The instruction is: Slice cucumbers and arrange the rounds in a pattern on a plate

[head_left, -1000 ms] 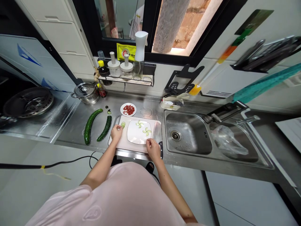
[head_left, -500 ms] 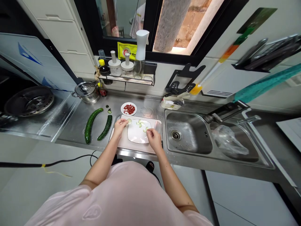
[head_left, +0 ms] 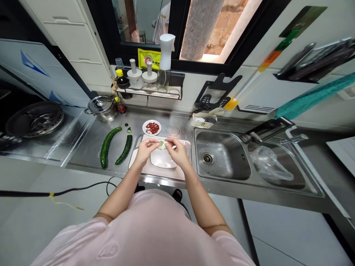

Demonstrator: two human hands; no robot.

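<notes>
My left hand (head_left: 146, 150) is closed in a pinch at the edge of a thin cucumber slice (head_left: 160, 147), above the far part of a white squarish plate (head_left: 162, 161). Close beside it, my right hand (head_left: 178, 152) is pinched over pale green slices; its fingertips partly hide what they hold, which looks like another cucumber slice. The slices lying on the plate are mostly covered by my hands. Under the plate is a light pink cutting board (head_left: 146, 169). A small white dish (head_left: 144, 130) of chopped red bits stands just beyond the board.
Left of the board lie a long cucumber (head_left: 105, 147), a shorter cut cucumber (head_left: 125, 149) and small end pieces (head_left: 129, 130). A lidded pot (head_left: 103, 109) stands behind them. On the right is a steel sink (head_left: 224, 157); a seasoning rack (head_left: 149, 92) hangs on the wall.
Both hands have come together over the plate's far middle: the left moved right with its slice, the right moved left and away from me.
</notes>
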